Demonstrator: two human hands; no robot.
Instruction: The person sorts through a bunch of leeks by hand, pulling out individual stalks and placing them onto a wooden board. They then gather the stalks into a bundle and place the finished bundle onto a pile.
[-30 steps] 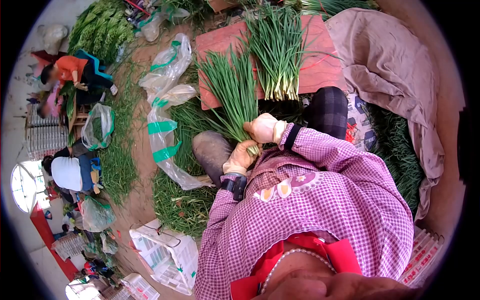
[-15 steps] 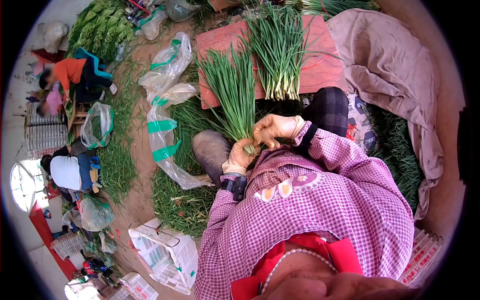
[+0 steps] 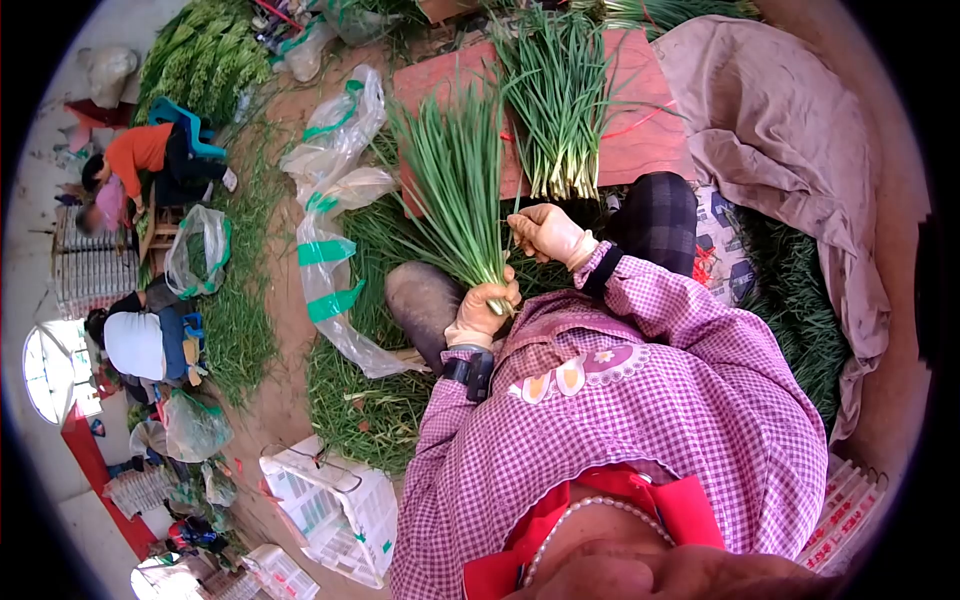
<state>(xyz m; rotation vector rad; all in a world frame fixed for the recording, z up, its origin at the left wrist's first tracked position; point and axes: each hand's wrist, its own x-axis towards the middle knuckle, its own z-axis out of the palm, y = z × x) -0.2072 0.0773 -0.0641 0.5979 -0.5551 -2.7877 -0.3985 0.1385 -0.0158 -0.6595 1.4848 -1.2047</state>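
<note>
My left hand (image 3: pixel 483 312), in a pale glove, is closed around the white lower ends of a bunch of green chives (image 3: pixel 455 185), whose leaves fan up and away over a reddish board (image 3: pixel 640 75). Just right of the stalks, my right hand (image 3: pixel 550 235), gloved too, has its fingertips pinched together beside the bunch. Whatever sits in that pinch is too small to make out. A second bundle of chives (image 3: pixel 560 110) lies on the board with its pale cut ends towards me.
Loose green trimmings (image 3: pixel 365 410) cover the ground at my left. Beside them lie a clear plastic bag with green tape (image 3: pixel 325 250) and a white crate (image 3: pixel 335 510). A grey-brown cloth (image 3: pixel 770 120) covers more greens at right. Two people (image 3: pixel 145 160) (image 3: pixel 145 345) bend over at far left.
My right hand has moved up and right, off the base of the bunch. The chives in my left hand have swung slightly left, their tips blurred.
</note>
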